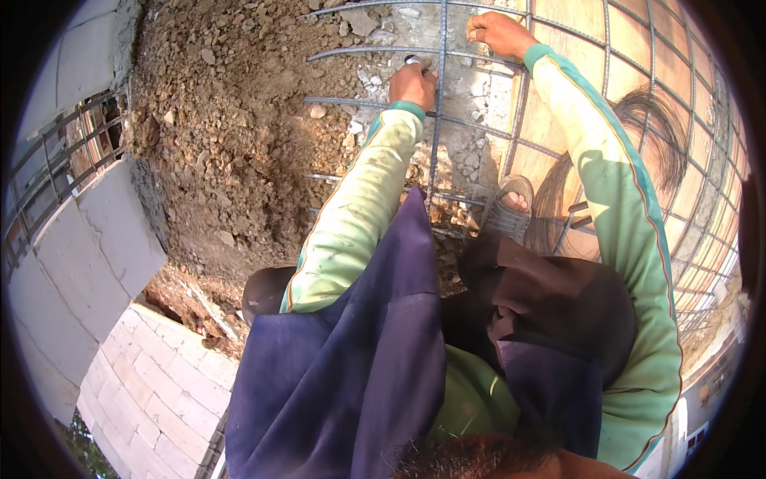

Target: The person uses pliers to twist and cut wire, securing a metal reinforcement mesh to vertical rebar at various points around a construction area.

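Note:
My left hand (413, 85) is closed around a small object (412, 61) with a dark, shiny end; the rest of it is hidden in my fist. It is over the strip of rough concrete (461, 100), beside a lengthwise steel bar. Farther ahead and to the right, my right hand (503, 35) hangs over the rebar grid (519, 108), close to a crossing of bars. Its fingers are curled together, and whatever they may hold cannot be made out. Bar ends of the grid stick out leftward over the soil.
Loose, stony soil (231, 136) fills the left side. Wooden boards (570, 32) lie under the grid at right. My sandalled foot (511, 206) stands among the bars, near a dark metal piece (580, 214). Pale block walls (96, 247) rise at far left.

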Motion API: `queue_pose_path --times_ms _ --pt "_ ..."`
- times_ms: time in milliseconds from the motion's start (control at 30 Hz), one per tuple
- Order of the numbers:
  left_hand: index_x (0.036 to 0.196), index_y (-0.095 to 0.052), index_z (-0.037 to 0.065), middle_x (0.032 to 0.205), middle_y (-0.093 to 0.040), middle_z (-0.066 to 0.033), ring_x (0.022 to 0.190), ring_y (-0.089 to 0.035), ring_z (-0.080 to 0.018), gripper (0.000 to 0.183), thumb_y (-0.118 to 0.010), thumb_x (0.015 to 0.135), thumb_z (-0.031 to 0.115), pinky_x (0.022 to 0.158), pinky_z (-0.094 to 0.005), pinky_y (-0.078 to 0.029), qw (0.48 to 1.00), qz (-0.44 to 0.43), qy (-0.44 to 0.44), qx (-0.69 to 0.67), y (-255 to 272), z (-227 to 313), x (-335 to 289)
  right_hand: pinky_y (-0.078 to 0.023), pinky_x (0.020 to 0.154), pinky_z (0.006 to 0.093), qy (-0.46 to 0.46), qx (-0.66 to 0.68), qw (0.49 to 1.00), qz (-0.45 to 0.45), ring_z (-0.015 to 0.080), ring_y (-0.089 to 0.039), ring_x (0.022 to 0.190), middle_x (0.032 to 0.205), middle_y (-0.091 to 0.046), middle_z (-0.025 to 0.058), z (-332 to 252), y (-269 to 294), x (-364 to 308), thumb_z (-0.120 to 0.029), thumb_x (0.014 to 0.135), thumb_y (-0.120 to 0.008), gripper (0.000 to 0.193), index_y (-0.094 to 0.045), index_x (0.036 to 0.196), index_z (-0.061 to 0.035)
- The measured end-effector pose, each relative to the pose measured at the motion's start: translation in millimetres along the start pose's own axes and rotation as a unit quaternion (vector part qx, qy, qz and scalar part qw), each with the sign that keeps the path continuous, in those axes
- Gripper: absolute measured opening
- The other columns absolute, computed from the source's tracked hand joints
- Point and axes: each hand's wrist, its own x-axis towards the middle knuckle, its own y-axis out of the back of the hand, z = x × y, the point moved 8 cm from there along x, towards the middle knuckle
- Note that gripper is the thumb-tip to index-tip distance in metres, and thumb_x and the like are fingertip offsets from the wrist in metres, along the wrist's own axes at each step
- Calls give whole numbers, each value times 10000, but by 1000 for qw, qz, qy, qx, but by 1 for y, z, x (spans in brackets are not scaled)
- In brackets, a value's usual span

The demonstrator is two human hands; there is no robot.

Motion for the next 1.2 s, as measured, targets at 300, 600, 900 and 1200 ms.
queue_pose_path --times_ms 300,600,900,1200 --pt "983 -754 112 951 -732 -179 943 -692 -400 225 -654 846 260 859 -469 -543 995 37 19 96 13 26 11 -498 736 372 -97 150 984 15 214 -641 787 855 -705 114 -20 8 -15 -234 920 -621 229 -712 983 -34" --pt "973 -758 72 937 -742 -188 914 -715 -303 257 -692 828 274 824 -413 -549 986 -50 25 156 20 41 66 -319 513 174 -225 646 730 -3 20 -382 659 876 -508 -60 -103 -70 -100 -101 982 -541 528 -385 1483 -41" --pt "993 -631 -19 810 -595 -83 698 -606 -245 295 -626 995 276 554 -421 -526 869 -115 316 -363 -17 17 30 -481 692 269 -175 663 728 3 132 -579 904 1218 -593 79 -139 -68 -109 -123 999 -512 595 -297 1547 -38" --pt "891 -646 31 607 -468 14 397 -290 -112 322 -786 875 320 356 -322 -270 922 -200 301 -140 -15 3 41 -465 945 448 -107 270 937 194 355 -589 1107 1191 -618 157 -125 -11 -190 -273 933 -593 320 -656 1166 -64"
